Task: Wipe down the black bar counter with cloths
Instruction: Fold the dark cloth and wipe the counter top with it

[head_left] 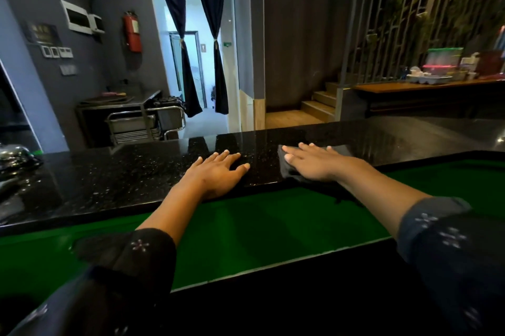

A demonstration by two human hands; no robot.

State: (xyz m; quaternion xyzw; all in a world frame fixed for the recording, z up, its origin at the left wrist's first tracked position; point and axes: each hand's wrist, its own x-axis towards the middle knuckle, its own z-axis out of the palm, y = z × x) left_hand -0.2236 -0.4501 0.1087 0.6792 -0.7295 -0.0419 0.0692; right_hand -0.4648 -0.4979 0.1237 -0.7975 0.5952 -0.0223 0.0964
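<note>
Wiping is under way on the black counter (109, 171), which runs from the near left to the far right, glossy and speckled, its near edge just above a green surface (246, 232). The right hand (314, 162) lies flat, fingers straight and spread, pressing a dark cloth (287, 169) onto the stone near that edge; the cloth shows at the fingertips and under the palm. The left hand (218, 171) rests just beside it to the left, also spread flat, palm down on bare stone, holding nothing that I can see, so only one cloth is visible. By my judgement the stretch toward the left remains to be covered, and the next move calls for steady downward pressure while sliding the cloth along, the left hand bracing or shifting out of its path
</note>
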